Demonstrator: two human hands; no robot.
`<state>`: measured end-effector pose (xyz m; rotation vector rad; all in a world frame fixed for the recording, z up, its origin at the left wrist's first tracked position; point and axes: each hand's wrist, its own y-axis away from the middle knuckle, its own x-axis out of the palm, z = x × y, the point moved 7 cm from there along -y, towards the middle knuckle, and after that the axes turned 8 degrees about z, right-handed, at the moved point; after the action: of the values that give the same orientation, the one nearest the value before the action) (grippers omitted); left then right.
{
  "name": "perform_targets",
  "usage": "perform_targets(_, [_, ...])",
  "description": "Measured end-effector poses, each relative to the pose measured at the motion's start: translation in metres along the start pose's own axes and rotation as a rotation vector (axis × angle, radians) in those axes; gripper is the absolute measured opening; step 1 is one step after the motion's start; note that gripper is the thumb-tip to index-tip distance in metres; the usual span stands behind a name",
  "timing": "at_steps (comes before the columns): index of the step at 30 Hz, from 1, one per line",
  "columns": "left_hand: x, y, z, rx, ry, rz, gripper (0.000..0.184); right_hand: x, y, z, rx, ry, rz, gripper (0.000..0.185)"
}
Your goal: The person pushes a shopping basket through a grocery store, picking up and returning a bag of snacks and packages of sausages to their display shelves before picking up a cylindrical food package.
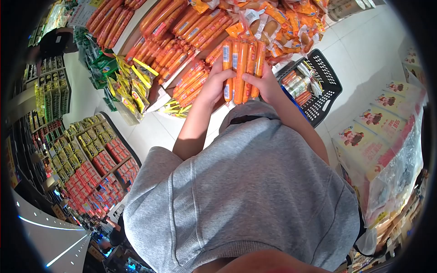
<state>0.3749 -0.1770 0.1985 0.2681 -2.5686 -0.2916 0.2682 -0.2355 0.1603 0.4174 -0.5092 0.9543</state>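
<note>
- Looking down over the grey top [255, 182], I see two bare forearms stretched away from the chest, meeting at one handful of orange sausages [240, 75].
- Those sausages are held between the palms, long axis running near to far, near ends pointing back at the chest.
- The left hand [214, 86] grips their left flank, thumb laid over the upper face; the gap under its thumb is only as wide as what it holds, and I cannot see the fingers tucked beneath.
- The right hand [264, 86] mirrors that on the right flank, thumb over the upper face, the rest curled behind; how far those fingers spread, I cannot tell.
- The relation I mind most: the sausages lie inward of both grips, rightward from the left fingers and leftward from the right, thumbs slanting across the long axis. Neither hand looks clearly nearer.
- Out to the right, past the right forearm, I make out a black basket [334, 84] with packs [304, 84] inside; the right hand is nearer to it.
- Farther off, display piles [214, 29] of similar sausages spread to the left, with orange bags [291, 20] far and right.
- Well apart, I get yellow bags [132, 91] and red packs [85, 179] on the left, printed panels [380, 120] on the right.
</note>
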Motion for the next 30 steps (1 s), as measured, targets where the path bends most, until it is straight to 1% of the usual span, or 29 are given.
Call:
perform_targets(3, [0.009, -0.003, 0.002, 0.024, -0.105, -0.022, 0.066, -0.010, 0.009, 0.010, -0.076, 0.087, -0.154, 0.058])
perform_targets(4, [0.011, -0.005, 0.001, 0.087, -0.169, 0.011, 0.069, -0.011, 0.012, 0.016, -0.077, 0.145, -0.161, 0.060])
perform_targets(7, [0.024, -0.007, -0.001, 0.124, -0.263, 0.026, 0.068, -0.017, 0.020, 0.017, -0.072, 0.226, -0.184, 0.062])
perform_targets(10, [0.023, -0.011, 0.004, 0.116, -0.358, 0.000, 0.068, -0.019, 0.024, 0.017, -0.101, 0.254, -0.208, 0.065])
perform_targets(13, [0.025, -0.014, 0.002, 0.094, -0.470, 0.021, 0.071, -0.013, 0.031, 0.029, -0.119, 0.347, -0.250, 0.067])
perform_targets(16, [0.031, -0.015, 0.001, 0.122, -0.448, 0.016, 0.075, -0.013, 0.036, 0.031, -0.117, 0.472, -0.304, 0.071])
perform_targets(19, [0.031, -0.016, 0.005, 0.166, -0.348, 0.009, 0.076, -0.004, 0.039, 0.043, -0.181, 0.669, -0.293, 0.075])
perform_targets(22, [0.031, -0.013, 0.003, 0.159, -0.216, -0.015, 0.070, 0.015, 0.043, 0.066, -0.179, 0.804, -0.202, 0.080])
perform_targets(25, [0.035, -0.009, -0.003, 0.130, -0.078, 0.041, 0.061, 0.015, 0.046, 0.064, -0.178, 0.619, -0.158, 0.081])
perform_targets(28, [0.036, -0.005, 0.000, 0.063, 0.061, 0.039, 0.052, 0.005, 0.049, 0.062, -0.171, 0.487, -0.099, 0.085])
perform_targets(30, [0.038, -0.003, 0.004, 0.089, 0.107, 0.021, 0.051, 0.003, 0.050, 0.063, -0.263, 0.385, -0.063, 0.089])
